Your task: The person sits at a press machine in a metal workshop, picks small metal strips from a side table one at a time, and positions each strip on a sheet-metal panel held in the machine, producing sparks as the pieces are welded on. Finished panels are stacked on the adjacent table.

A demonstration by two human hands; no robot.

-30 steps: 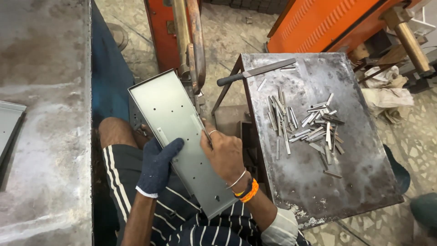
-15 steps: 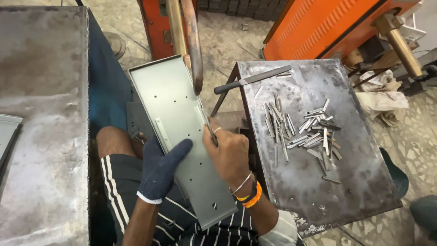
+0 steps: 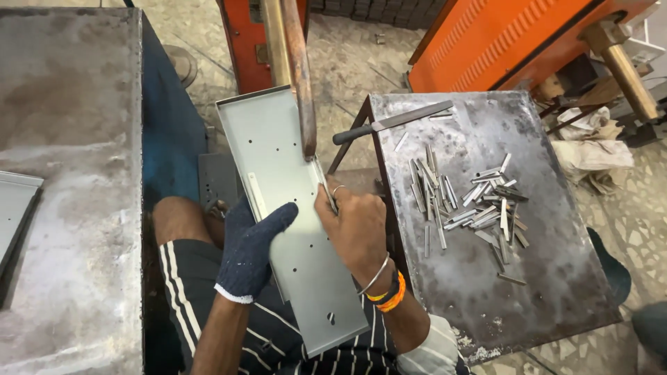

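Note:
A long grey sheet-metal tray (image 3: 278, 149) with folded edges and small holes lies slanted over my lap. My left hand (image 3: 251, 244), in a dark blue knit glove, grips its left edge about halfway down. My bare right hand (image 3: 354, 226), with a ring and orange and metal bangles, presses on the tray's right edge, fingertips pinching a small metal strip against it. The tray's upper part sits under a brown copper arm (image 3: 300, 83) of an orange machine.
A steel side table (image 3: 486, 292) to the right carries a pile of short metal strips (image 3: 479, 201) and a file with a black handle (image 3: 392, 121). A worn metal bench (image 3: 69, 208) stands at left with another grey panel (image 3: 14, 208). Orange machine housing (image 3: 514, 42) is beyond.
The tray has slid up and forward under the copper arm. Both hands moved with it; my right hand shifted onto the tray's right edge.

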